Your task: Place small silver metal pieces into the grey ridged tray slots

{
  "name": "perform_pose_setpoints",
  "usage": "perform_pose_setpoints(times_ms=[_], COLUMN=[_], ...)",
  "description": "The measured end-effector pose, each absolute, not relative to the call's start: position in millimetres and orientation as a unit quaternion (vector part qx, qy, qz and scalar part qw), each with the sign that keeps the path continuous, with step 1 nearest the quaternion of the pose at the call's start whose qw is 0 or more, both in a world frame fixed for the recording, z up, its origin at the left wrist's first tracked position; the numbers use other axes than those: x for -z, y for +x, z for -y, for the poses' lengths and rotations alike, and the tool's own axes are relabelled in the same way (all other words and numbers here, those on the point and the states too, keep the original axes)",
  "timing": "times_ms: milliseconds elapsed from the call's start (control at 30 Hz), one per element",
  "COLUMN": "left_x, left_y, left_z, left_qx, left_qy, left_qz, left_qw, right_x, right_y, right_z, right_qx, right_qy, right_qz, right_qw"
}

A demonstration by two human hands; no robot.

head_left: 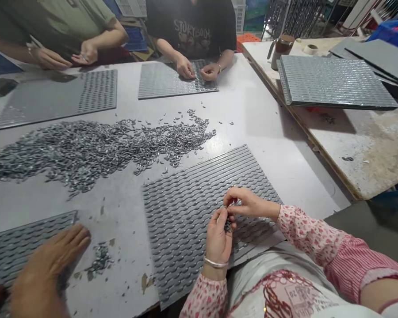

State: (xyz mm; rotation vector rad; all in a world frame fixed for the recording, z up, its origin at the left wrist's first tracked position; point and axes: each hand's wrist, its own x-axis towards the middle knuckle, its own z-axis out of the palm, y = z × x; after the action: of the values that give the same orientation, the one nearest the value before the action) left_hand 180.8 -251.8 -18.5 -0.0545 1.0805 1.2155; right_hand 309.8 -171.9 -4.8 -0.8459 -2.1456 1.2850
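Between the two hands, low over the near ridged tray (192, 207), sits a small clutch of dark metal pieces (227, 225). Left hand (219, 238) stands palm-up and cupped, wrist bent back, a silver bracelet (215, 263) round it, fingers curled into a loose grip that cradles the pieces. Right hand (243, 203) comes across from the right with its forearm in a pink flowered sleeve (305, 232); thumb and forefinger are pressed together in a pinching grip just above the left hand's fingertips, though whether a single piece lies between them is too small to tell. Both hands hover over the near right part of the tray, which lies flat on the grey tabletop (268, 128).

Beyond the grip, further across the tabletop, a wide loose heap of the same metal pieces (86, 150) spreads to the left. To the left of the grip a co-worker's blurred hand (49, 265) rests on a second tray (16, 247), with a little pile of pieces (101, 260) beside it. Far beyond the grip, two more people each work with both hands at a tray: one tray (59, 99) at far left, one (169, 81) at far centre. That makes four trays on this tabletop. On the neighbouring tabletop to the right lies a stack of trays (334, 81), and behind it a brown jug (280, 48)
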Motion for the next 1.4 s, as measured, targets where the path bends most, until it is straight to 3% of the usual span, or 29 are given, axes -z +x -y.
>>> perform_pose_setpoints(times_ms=[167, 333, 533, 800, 933, 1067, 1400], left_x=[15, 10, 13, 14, 11, 15, 20], left_y=[180, 178, 179, 177, 177, 179, 178], left_z=[248, 247, 248, 246, 245, 245, 251], left_qx=[-0.539, -0.535, -0.526, -0.534, -0.542, -0.572, -0.574], left_qy=[-0.031, -0.079, -0.133, -0.161, -0.151, -0.129, -0.114], left_qz=[-0.482, -0.461, -0.45, -0.415, -0.413, -0.395, -0.412], left_qw=[0.69, 0.704, 0.709, 0.719, 0.716, 0.707, 0.699], right_x=[10, 36, 56, 60, 36, 7, 19], right_y=[314, 314, 309, 307, 310, 311, 305], right_z=[154, 119, 111, 114, 124, 147, 172], right_qx=[-0.473, -0.294, -0.189, -0.153, -0.271, -0.337, -0.317], right_qy=[-0.321, -0.518, -0.566, -0.599, -0.479, -0.271, -0.292], right_qz=[0.79, 0.773, 0.793, 0.771, 0.808, 0.885, 0.882], right_qw=[0.222, 0.217, 0.125, 0.151, 0.209, 0.17, 0.192])
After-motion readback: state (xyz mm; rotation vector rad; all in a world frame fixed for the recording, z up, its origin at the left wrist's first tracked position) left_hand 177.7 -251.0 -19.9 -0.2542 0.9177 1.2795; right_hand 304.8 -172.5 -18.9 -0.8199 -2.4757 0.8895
